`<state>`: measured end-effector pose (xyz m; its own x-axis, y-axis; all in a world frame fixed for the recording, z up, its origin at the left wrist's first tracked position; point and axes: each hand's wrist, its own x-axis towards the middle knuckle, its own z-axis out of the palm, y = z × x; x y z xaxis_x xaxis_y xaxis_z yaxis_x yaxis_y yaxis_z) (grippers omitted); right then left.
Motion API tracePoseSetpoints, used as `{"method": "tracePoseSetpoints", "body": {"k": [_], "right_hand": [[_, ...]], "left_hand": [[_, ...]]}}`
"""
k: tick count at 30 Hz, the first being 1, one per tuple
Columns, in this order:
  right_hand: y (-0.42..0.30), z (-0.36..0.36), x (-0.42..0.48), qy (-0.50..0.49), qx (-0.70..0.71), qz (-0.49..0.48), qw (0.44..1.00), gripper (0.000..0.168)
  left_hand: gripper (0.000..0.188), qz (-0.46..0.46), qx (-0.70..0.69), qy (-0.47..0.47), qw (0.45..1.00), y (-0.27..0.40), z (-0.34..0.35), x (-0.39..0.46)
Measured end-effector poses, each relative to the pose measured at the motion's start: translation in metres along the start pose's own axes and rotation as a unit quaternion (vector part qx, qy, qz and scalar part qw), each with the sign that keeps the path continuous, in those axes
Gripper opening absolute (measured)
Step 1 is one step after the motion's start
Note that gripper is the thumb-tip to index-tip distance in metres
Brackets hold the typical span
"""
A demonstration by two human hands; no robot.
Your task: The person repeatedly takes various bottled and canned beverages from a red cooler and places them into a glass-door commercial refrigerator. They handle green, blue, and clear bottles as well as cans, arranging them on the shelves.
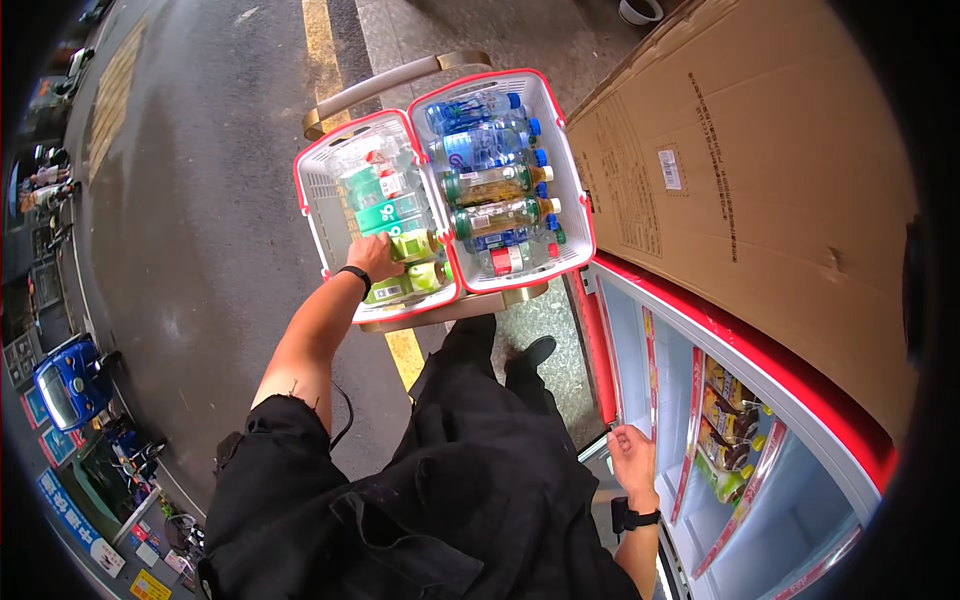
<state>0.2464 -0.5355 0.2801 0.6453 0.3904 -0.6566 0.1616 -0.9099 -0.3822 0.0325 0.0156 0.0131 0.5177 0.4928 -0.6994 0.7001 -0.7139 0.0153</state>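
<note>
In the left of two white plastic baskets with red rims (pixel 300 176), my left hand (pixel 375 257) grips the base end of a green-labelled drink bottle (pixel 415 245). More green-labelled bottles (pixel 427 276) lie just below it. Clear bottles with teal labels (pixel 381 216) are stacked further up the same basket. The right basket (pixel 581 217) holds several lying bottles: blue-capped water (pixel 476 150) and amber tea (pixel 495 184). Low on the right, my right hand (pixel 634 457) is bent at the front edge of a display fridge (pixel 720 315); its fingertips are partly hidden, so its hold is unclear.
A metal frame with beige bars (pixel 390 79) carries the baskets. A large cardboard box (pixel 750 150) stands at the fridge's side. Bagged drinks (pixel 727 420) lie on a fridge shelf. To the left runs a wet road (pixel 202 225) with a blue vehicle (pixel 75 382) across it.
</note>
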Motion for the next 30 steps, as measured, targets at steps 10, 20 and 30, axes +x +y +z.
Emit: {"method": "tracePoseSetpoints", "body": {"k": [10, 20, 30], "right_hand": [[-0.002, 0.001, -0.006, -0.008, -0.012, 0.0, 1.0, 0.015], [0.045, 0.004, -0.017, 0.012, 0.011, -0.042, 0.999, 0.014], [0.062, 0.002, -0.018, -0.016, 0.067, -0.186, 0.98, 0.02]], "left_hand": [[0.073, 0.036, 0.068, 0.054, 0.996, 0.004, 0.005, 0.015], [0.061, 0.032, 0.04, 0.158, 0.986, 0.004, -0.024, -0.052], [0.066, 0.136, -0.178, 0.101, 0.969, 0.089, -0.075, -0.197]]}}
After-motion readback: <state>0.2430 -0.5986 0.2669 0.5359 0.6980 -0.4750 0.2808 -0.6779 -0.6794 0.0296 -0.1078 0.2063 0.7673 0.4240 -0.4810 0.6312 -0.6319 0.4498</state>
